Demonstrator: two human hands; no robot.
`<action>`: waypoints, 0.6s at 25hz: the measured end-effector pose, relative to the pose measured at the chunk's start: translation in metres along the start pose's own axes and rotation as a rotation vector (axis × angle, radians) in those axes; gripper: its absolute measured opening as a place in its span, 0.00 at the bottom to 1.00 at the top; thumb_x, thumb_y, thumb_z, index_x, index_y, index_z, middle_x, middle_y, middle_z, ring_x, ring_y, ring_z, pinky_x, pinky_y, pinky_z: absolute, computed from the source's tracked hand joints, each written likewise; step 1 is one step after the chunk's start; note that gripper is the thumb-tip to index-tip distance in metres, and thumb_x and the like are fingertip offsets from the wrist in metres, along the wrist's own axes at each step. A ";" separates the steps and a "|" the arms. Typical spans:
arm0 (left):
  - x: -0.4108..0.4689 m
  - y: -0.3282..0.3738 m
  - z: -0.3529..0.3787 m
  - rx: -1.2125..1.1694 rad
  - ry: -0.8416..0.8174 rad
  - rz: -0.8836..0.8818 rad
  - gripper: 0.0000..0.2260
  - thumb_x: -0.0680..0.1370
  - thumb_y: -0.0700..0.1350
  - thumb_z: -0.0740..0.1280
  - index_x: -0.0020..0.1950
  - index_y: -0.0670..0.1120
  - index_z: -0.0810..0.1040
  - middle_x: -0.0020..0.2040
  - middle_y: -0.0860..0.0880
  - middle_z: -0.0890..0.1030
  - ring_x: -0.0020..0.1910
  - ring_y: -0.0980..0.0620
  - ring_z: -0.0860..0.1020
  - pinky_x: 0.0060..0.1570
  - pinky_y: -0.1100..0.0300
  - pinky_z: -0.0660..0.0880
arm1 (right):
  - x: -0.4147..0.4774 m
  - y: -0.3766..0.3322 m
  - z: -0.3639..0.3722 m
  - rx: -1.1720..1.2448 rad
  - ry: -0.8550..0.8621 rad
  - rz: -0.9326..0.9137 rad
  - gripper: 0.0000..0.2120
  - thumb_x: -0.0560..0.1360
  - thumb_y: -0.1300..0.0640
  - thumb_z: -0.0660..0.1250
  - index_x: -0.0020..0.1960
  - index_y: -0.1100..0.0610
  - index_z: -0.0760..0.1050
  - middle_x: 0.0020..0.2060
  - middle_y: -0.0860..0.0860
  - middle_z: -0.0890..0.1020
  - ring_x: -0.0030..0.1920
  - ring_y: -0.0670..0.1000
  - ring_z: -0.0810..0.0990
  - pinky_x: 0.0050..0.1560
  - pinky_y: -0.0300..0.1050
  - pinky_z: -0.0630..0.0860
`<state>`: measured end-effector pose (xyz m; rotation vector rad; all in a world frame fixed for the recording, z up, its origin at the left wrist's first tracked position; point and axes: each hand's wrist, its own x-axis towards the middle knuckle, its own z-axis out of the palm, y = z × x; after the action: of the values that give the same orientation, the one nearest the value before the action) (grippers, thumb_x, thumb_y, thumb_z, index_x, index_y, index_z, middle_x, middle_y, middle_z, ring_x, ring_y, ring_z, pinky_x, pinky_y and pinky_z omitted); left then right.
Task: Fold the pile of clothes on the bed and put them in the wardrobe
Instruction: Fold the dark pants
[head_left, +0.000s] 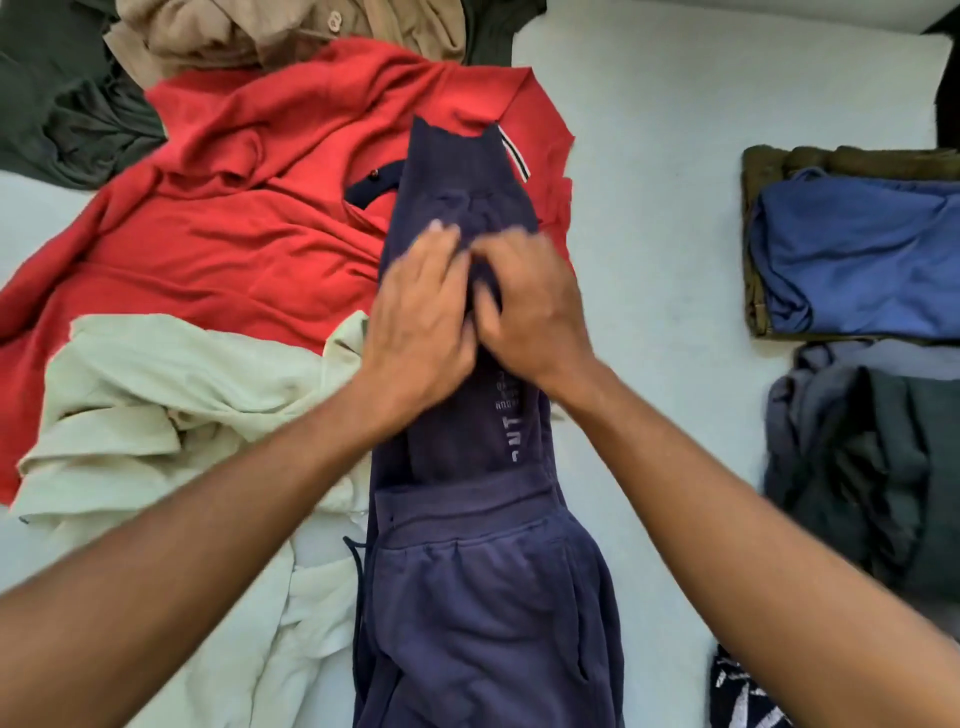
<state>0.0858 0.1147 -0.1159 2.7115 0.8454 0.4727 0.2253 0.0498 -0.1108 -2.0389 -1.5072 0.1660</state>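
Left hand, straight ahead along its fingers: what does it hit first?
The left hand rests on the navy blue sweatpants. Going on, it would run along the leg to the cuffs, then probably meet the red polo shirt under them. The fingers are blurred, so this is rough.

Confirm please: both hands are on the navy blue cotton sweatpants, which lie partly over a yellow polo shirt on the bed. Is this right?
Not quite: the polo shirt is red, not yellow. The head view shows the left hand and the right hand on the navy blue cotton sweatpants, which lie partly over the red polo shirt on the bed.
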 end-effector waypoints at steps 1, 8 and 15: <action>-0.028 0.008 0.003 0.004 -0.088 0.018 0.26 0.76 0.43 0.67 0.72 0.34 0.70 0.75 0.34 0.68 0.75 0.36 0.66 0.73 0.42 0.64 | -0.028 -0.007 -0.003 -0.022 -0.113 -0.008 0.17 0.70 0.58 0.66 0.59 0.57 0.80 0.52 0.55 0.81 0.49 0.60 0.77 0.49 0.58 0.75; -0.070 -0.014 0.001 0.347 -0.461 0.065 0.39 0.68 0.47 0.64 0.80 0.42 0.60 0.81 0.37 0.56 0.79 0.40 0.58 0.76 0.42 0.55 | -0.081 0.037 -0.023 -0.147 -0.346 0.071 0.28 0.61 0.59 0.67 0.61 0.49 0.79 0.70 0.54 0.73 0.66 0.59 0.71 0.57 0.57 0.74; -0.088 0.012 -0.011 0.079 -0.619 0.056 0.46 0.70 0.52 0.74 0.83 0.49 0.53 0.82 0.39 0.50 0.81 0.40 0.50 0.78 0.44 0.52 | -0.121 -0.002 -0.031 0.007 -0.324 0.175 0.23 0.65 0.59 0.71 0.61 0.50 0.81 0.67 0.55 0.74 0.61 0.59 0.74 0.58 0.55 0.76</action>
<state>0.0192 0.0550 -0.1220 2.6989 0.6175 -0.3890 0.1941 -0.0709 -0.1135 -2.2172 -1.5053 0.5949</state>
